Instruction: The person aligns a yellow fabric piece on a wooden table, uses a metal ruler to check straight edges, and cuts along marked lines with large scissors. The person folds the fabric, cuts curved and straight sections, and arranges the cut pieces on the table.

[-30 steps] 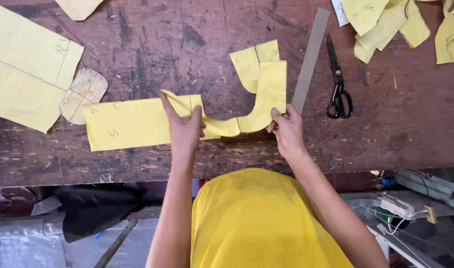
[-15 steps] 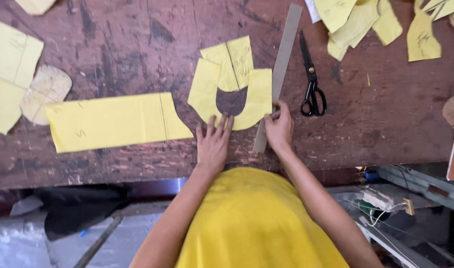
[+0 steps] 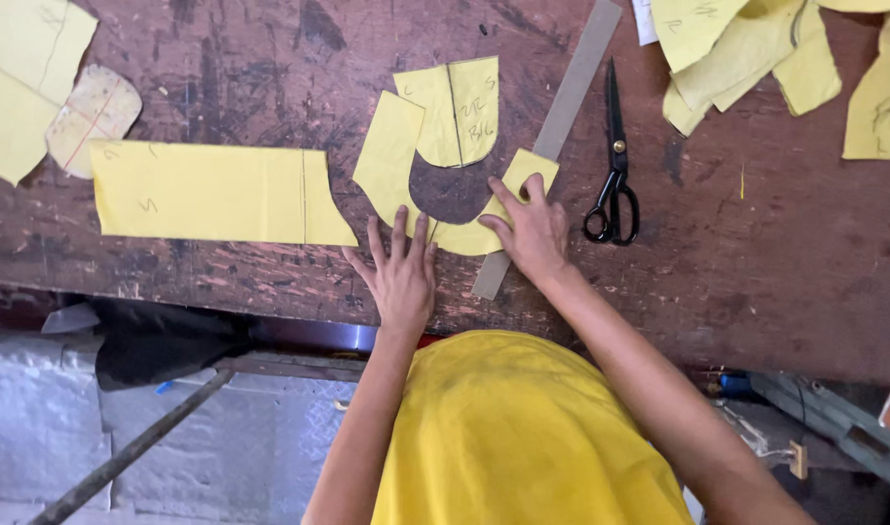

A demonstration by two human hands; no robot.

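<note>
Left hand [image 3: 401,277] flat, fingers spread, gripping nothing, fingertips at the curved yellow U-shaped paper pattern piece [image 3: 396,165]. Right hand [image 3: 525,226] flat, pressing its 3 o'clock end, hiding part. Grey flat ruler [image 3: 571,92] runs under that hand. Black scissors [image 3: 612,165] at 3 o'clock. Long yellow paper strip [image 3: 212,192] at 9 o'clock. Yellow scraps [image 3: 756,49] at 1 o'clock, cut off.

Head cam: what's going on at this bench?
A person in a yellow shirt is pressing a curved yellow pattern piece flat on a worn wooden table. The left hand lies palm down at the curve's lower edge; the right hand pins its right end, which lies over a long grey ruler. Black scissors lie just right of the ruler, untouched. A long rectangular yellow piece lies to the left, and more yellow cut-outs are piled top right.
</note>
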